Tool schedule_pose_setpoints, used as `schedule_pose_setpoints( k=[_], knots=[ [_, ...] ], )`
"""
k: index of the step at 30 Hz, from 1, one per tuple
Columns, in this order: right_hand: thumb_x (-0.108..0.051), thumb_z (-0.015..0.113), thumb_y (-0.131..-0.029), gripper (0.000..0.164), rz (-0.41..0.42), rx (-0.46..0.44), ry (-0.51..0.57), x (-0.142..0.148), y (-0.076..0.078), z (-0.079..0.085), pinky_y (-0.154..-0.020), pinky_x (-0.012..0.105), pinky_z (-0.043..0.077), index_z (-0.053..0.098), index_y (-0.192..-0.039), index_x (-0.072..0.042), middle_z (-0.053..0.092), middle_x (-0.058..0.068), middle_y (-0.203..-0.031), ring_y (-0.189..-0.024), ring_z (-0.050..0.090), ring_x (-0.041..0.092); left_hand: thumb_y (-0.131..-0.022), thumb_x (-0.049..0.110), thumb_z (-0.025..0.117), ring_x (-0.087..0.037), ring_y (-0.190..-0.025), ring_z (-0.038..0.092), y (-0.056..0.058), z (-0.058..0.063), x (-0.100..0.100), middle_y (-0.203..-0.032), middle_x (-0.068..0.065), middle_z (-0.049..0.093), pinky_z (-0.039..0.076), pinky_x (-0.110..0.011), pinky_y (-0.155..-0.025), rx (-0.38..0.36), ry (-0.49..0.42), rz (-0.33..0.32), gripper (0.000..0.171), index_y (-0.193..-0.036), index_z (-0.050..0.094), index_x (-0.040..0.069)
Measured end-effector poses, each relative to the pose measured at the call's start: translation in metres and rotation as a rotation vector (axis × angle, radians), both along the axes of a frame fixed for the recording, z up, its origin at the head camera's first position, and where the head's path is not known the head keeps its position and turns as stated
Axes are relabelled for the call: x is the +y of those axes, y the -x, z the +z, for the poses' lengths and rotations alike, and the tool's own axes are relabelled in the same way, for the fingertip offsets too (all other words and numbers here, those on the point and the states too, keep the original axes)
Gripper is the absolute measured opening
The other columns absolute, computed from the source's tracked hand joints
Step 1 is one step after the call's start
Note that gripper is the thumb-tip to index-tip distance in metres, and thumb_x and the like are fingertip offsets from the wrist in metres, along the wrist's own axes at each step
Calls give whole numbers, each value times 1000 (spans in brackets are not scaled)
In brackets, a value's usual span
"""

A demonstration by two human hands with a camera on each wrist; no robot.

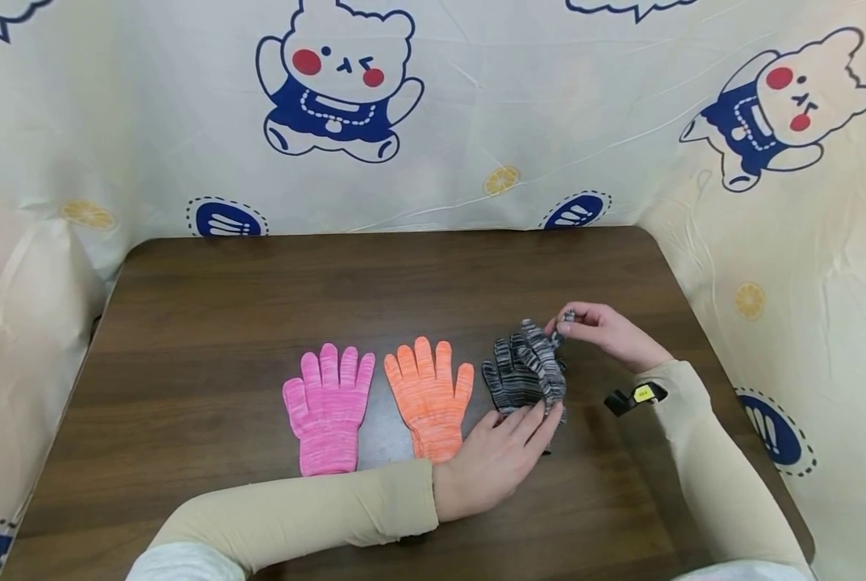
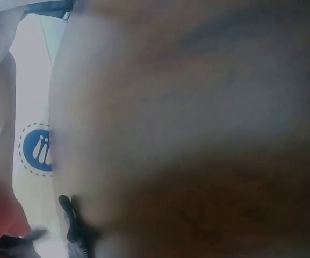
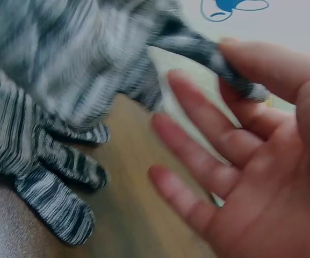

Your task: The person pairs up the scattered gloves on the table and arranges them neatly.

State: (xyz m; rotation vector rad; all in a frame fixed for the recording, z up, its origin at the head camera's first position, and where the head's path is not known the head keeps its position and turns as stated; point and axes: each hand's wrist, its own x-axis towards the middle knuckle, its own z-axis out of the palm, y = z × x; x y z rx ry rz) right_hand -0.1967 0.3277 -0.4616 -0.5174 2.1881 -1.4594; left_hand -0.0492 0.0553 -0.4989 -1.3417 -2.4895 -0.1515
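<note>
Two black-and-white striped knit gloves overlap at the right of the row. The lower glove lies on the table with its fingers spread. Over it, the upper glove is raised and crumpled, blurred in the right wrist view. My right hand pinches one of its finger ends between thumb and forefinger, the other fingers loosely spread. At its cuff end my left hand grips with the back of the hand upward, its thumb hidden. The left wrist view is mostly a blurred close surface.
A pink glove and an orange glove lie side by side, left of the striped ones, over a grey patch. The brown wooden table is enclosed by a printed pale sheet. A black device sits at the right wrist.
</note>
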Motion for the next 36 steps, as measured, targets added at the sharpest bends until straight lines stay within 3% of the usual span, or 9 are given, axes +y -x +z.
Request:
schedule_pose_setpoints(
  k=[3,7,11,14,20,22,27,31,36],
  knots=[
    [-12,56,-107,21,-58,52,19,-4,-1,4,-96,25,51,66,-117,5,72,12,-120,-112,66,16,-99,34,66,-12,-120,63,-1,-2,-2,-152,-8,53,54,-29,-78,-6,0,9,77,-162,33,5],
    [-15,59,-106,22,-50,56,-9,-13,-2,6,-91,36,57,65,-118,3,57,25,-143,-115,64,18,-96,34,68,-12,-115,66,-4,-2,-2,-146,-7,58,55,-28,-77,-30,-37,3,77,-159,37,3],
    [-17,61,-106,23,-57,33,-49,-21,-2,7,-82,40,59,63,-113,5,52,27,-149,-100,65,20,-96,34,66,-11,-108,68,-5,-2,-3,-141,-8,60,53,-26,-72,-56,-56,1,75,-157,39,0],
    [-15,63,-105,18,-79,58,-76,-26,-2,7,-74,36,59,65,-109,3,61,24,-138,-85,65,19,-96,30,67,-10,-100,69,-6,-3,-5,-138,-9,62,50,-21,-63,-121,-99,-3,72,-156,41,-2],
    [-11,65,-103,8,-46,108,-126,-40,-5,7,-64,33,58,64,-106,-4,65,19,-102,-66,64,23,-99,20,65,-6,-77,61,-5,1,-5,-122,-6,64,43,-17,-55,-378,-218,-14,61,-153,46,-3],
    [-13,66,-103,8,-52,122,-155,-45,-6,6,-63,33,57,63,-105,-6,62,15,-96,-65,63,24,-100,21,64,-8,-84,63,-5,1,-5,-122,-5,65,43,-19,-62,-399,-212,3,59,-152,47,-1],
    [-21,66,-104,10,-98,187,-234,-53,-5,5,-66,33,52,65,-104,-11,62,9,-95,-74,60,24,-100,28,64,-15,-107,63,-4,0,-6,-125,-2,67,39,-27,-73,-322,-174,44,56,-151,52,5],
    [-23,66,-104,12,-113,209,-297,-59,-2,4,-74,34,47,67,-103,-12,62,6,-94,-85,57,24,-101,25,64,-14,-103,64,-3,1,-8,-116,-1,69,40,-27,-73,-374,-212,34,54,-149,54,4],
    [-23,66,-103,13,-101,189,-354,-64,0,-6,-69,34,42,65,-98,-10,57,3,-82,-77,54,21,-102,21,62,-12,-92,65,-2,2,-10,-106,-1,69,41,-24,-70,-481,-294,6,49,-146,56,1]
  ],
)
